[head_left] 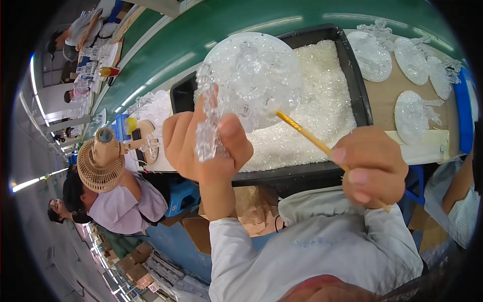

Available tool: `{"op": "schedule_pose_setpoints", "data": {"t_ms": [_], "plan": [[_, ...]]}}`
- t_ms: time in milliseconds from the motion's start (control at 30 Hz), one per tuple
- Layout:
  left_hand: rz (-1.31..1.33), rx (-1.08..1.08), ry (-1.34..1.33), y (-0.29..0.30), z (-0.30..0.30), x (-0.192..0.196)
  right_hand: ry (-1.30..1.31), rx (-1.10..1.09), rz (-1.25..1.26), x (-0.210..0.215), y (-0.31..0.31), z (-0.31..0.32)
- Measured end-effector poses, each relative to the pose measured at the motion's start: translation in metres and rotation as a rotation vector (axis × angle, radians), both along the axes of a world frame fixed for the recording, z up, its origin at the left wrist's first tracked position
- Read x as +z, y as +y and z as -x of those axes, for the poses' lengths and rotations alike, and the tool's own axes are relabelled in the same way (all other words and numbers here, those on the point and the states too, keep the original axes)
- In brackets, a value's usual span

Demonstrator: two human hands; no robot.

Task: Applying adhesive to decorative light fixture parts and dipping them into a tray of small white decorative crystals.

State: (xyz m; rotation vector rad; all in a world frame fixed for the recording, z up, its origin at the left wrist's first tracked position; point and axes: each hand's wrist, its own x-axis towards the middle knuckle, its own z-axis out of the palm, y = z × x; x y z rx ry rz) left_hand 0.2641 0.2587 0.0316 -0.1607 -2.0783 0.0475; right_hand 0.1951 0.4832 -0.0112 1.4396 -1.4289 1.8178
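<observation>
My left hand is closed around a clear, knobbly plastic stem. Attached above it is a round, clear-white disc with a lumpy, glassy face, held up over a black tray. White, glittering granules fill much of that tray. Between the thumb and fingers of my right hand is a slim paintbrush with a yellow handle. Its tip meets the disc's lower right edge in the picture, though whether it truly touches I cannot tell.
Several similar clear discs lie on the table to the right, near a blue bin. At the left, a beige fan stands close to a co-worker in a light shirt. Another person's arm shows at the right edge.
</observation>
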Motion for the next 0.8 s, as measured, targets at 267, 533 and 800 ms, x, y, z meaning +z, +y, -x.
{"op": "schedule_pose_setpoints", "data": {"t_ms": [267,533,800], "plan": [[0.132,0.139,0.059,0.008,-0.005,0.003,0.024,0.014,-0.140,0.011,0.001,-0.005],[0.065,0.193,0.030,0.009,-0.015,0.000,-0.034,0.025,-0.216,0.019,0.000,-0.005],[0.053,0.149,0.006,0.006,-0.020,-0.003,-0.019,0.010,-0.096,0.010,-0.013,0.001]]}}
